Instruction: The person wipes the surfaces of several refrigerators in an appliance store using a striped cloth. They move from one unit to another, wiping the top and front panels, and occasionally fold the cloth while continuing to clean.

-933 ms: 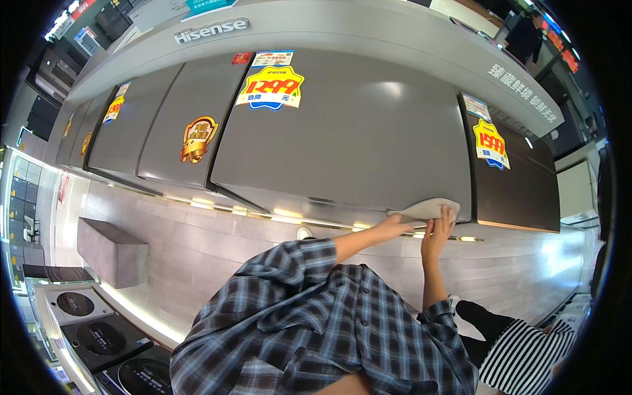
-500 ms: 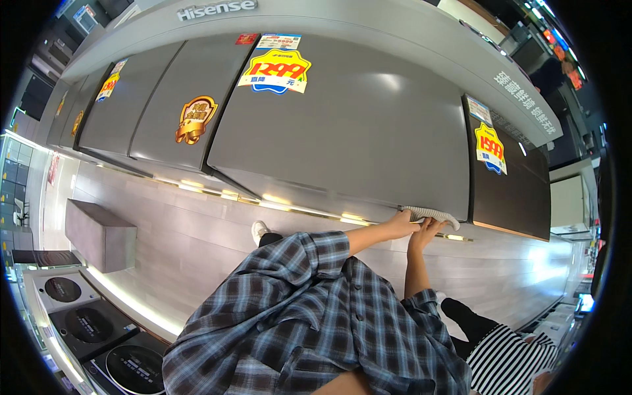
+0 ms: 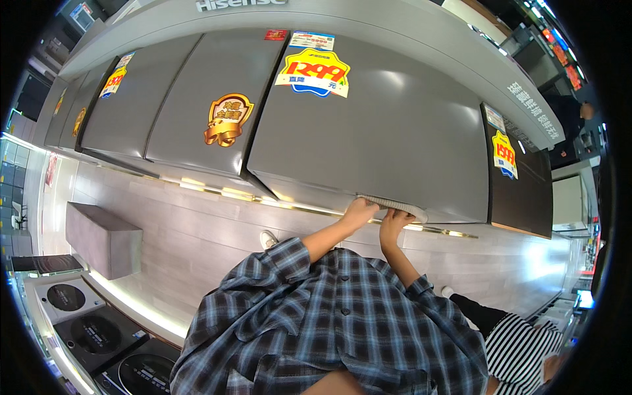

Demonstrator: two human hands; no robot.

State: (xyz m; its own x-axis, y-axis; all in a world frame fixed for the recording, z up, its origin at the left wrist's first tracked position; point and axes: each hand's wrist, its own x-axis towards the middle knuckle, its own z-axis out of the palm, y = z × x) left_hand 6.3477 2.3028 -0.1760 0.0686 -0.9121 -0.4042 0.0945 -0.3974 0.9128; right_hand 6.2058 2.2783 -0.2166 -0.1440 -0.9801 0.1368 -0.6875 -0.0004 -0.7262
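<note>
The soft beige ribbed cloth (image 3: 399,206), against the smooth grey boxy refrigerator's (image 3: 382,138) near edge, seems light and floppy, best pinched at its left end, where the bare left hand (image 3: 360,212) looks clamped; whether the bare right hand (image 3: 394,225) grips or only presses, I cannot tell.

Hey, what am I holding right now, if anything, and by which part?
A pale cloth, its left end in your left grip. Your right grip touches its near edge; whether it pinches can't be told.

Cloth (image 3: 399,206) against the appliance (image 3: 388,131)
</note>
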